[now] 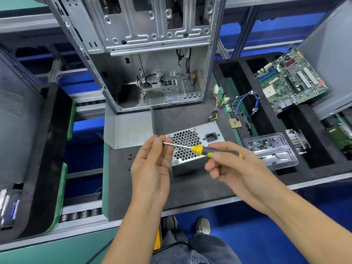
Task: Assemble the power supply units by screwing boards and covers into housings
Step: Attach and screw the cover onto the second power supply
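A grey power supply unit [192, 149] with a honeycomb grille and a socket lies on the dark mat [190, 185]. My right hand [228, 164] grips a yellow-and-black screwdriver [198, 149] held level above the unit, its shaft pointing left. My left hand [152, 161] pinches at the shaft's tip with thumb and fingertips; whether a screw sits there is hidden. A bent grey metal cover [129, 128] lies left of the unit. A few small black screws [130, 157] lie loose on the mat beside my left hand.
An open computer case [152, 73] stands behind the mat. A clear plastic tray of screws [270, 149] sits to the right, with a motherboard [291, 80], a heatsink [298, 141], loose cables [245, 103] and a CPU chip [235, 123] in black foam. Dark trays stand left.
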Demonstrator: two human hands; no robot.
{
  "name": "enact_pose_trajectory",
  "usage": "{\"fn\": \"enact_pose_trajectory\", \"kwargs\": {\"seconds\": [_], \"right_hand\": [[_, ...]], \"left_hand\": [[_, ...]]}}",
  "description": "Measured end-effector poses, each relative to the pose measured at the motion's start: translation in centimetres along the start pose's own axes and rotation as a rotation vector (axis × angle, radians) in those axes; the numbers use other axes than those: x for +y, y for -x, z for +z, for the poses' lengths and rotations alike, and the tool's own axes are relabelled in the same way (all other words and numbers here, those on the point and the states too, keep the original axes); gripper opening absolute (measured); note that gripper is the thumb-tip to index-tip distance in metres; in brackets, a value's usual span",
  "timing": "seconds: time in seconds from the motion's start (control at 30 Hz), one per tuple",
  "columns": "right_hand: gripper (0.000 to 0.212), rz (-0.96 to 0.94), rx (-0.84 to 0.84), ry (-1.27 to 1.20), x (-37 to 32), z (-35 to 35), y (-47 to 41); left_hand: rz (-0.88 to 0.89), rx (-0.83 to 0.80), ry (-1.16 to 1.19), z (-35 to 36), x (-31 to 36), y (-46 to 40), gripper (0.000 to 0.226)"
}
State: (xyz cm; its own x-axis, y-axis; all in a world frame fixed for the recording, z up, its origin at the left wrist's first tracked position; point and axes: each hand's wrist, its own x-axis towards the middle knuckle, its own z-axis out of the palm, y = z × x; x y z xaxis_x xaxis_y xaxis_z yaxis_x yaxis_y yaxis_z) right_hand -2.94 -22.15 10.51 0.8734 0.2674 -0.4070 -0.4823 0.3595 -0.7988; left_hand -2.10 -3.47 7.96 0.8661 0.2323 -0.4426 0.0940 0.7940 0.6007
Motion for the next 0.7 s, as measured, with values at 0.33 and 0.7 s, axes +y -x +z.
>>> {"fn": "enact_pose_trajectory", "kwargs": {"seconds": [0.33,0.7], "right_hand": [[0.022,-0.426,0.437,-0.029,-0.6,1.5,-0.9],[0.027,-0.656,0.627,0.679,-4.1,-1.7,-1.5]], "left_hand": [[-0.021,-0.076,-0.071,2.5,-1.6,0.6,0.021],[0.783,-0.352,-1.292,-0.3,-0.2,-1.1,0.015]]}}
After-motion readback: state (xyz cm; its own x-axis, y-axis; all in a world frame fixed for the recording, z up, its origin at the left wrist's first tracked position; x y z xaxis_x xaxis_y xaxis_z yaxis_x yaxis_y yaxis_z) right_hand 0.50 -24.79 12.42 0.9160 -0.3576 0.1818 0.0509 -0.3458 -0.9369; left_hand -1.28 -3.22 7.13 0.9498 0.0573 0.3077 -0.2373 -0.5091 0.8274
